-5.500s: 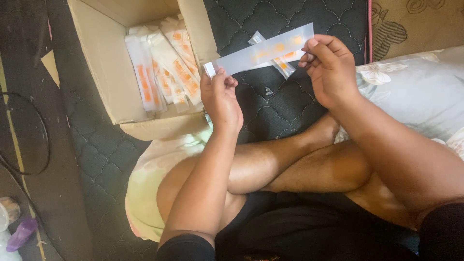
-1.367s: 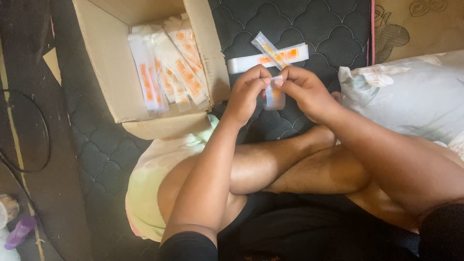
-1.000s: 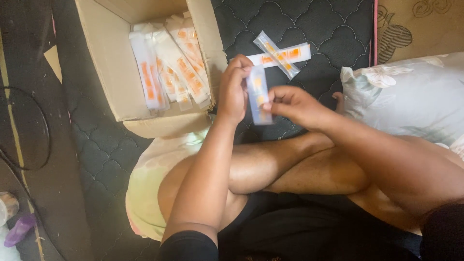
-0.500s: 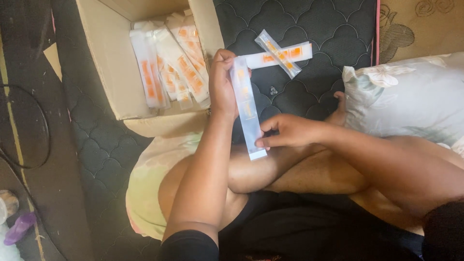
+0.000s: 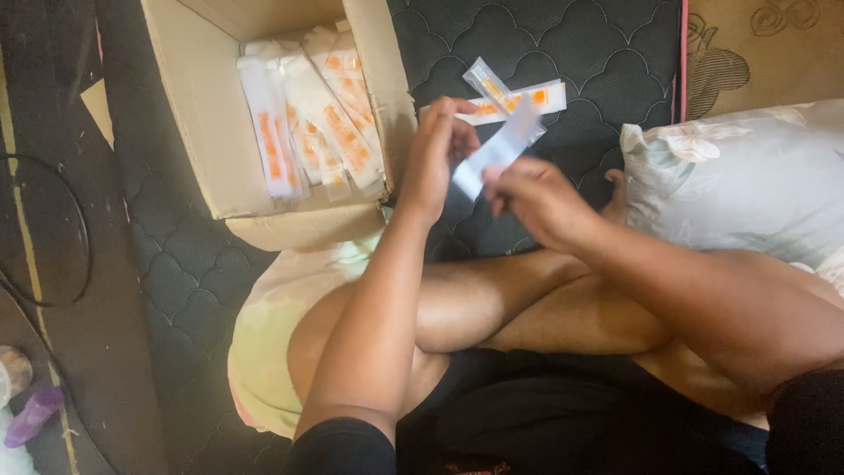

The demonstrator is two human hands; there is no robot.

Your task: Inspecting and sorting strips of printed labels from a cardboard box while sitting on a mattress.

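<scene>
Person seated cross-legged on a dark quilted mattress (image 5: 607, 53), bare knees nearest, dark shorts below. Both forearms reach forward over the legs. Right hand (image 5: 536, 198) sits just above the crossed shins, fingers closed around the lower end of a pale flat strip packet (image 5: 497, 149); the packet is blurred and tilts up and away to the right. Left hand (image 5: 440, 154) is just beside it on the left, fingers curled at the packet's near edge, thumb raised; whether they actually pinch it I cannot tell. Packet is held in the air between the two hands, over the mattress. A light cushion (image 5: 264, 325) lies under the left thigh. A floral grey pillow (image 5: 747, 185) rests at the right. Just beyond the hands, two white-and-orange packets (image 5: 519, 95) lie crossed on the mattress. Further left, an open cardboard box (image 5: 211, 123) holds a loose stack of similar white-and-orange strips (image 5: 308, 123), standing on end and leaning. Dark floor with a cable at far left.
</scene>
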